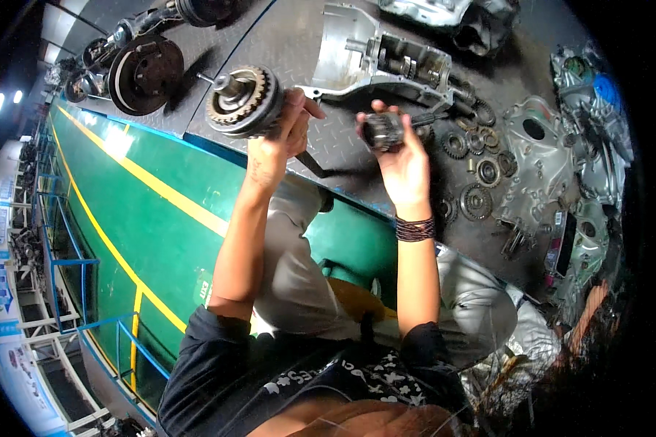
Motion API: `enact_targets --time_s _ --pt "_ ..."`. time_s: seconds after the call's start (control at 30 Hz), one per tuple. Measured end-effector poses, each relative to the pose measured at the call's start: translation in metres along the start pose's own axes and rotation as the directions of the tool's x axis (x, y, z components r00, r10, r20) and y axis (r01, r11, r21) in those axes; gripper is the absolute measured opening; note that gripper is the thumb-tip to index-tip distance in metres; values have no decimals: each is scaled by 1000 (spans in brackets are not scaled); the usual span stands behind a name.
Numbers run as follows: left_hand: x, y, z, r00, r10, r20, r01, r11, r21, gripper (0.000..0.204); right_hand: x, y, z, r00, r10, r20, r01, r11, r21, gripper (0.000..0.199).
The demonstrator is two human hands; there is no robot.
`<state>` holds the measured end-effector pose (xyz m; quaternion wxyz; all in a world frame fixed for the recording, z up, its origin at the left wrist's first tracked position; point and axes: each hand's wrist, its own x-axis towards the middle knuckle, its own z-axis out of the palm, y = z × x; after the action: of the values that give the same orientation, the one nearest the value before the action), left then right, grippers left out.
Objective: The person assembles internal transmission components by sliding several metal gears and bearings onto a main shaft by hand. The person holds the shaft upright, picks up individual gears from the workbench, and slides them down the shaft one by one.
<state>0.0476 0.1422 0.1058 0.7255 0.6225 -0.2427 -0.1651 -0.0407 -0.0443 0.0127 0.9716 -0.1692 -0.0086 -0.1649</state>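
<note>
My left hand (290, 135) is closed round the rim of a large round gear assembly (226, 116), raised above the metal-topped bench. A toothed ring and a short central shaft face up and to the left on it. To the right, palm up, my right hand (403, 164) curls its fingers round a small dark cylindrical gear part (383, 132); the fingers cover some of it. Beyond both hands lies an open silver gearbox housing (346, 54), with shafts and gears visible inside. Neither held part touches the housing.
Several loose gears and rings (476, 202) lie on the bench (459, 237), right of my right hand. Silver casing plates (539, 156) stand farther right. An axle with a brown drum (147, 75) sits at far left. Below the bench edge is green floor (135, 193) with yellow lines.
</note>
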Motion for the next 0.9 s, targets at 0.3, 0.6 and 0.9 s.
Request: enact_targets --time_s 0.3,0.6,0.9 --pt "9 8 23 999 -48 19 41 959 280 36 31 -70 138 926 -141 350 292 856 -426 40" --pt "2 30 29 994 106 -14 -103 984 145 10 40 -27 233 720 189 668 599 317 -735 30" --pt "3 33 30 994 109 1 -108 984 143 14 49 -25 230 732 311 606 520 319 -792 30"
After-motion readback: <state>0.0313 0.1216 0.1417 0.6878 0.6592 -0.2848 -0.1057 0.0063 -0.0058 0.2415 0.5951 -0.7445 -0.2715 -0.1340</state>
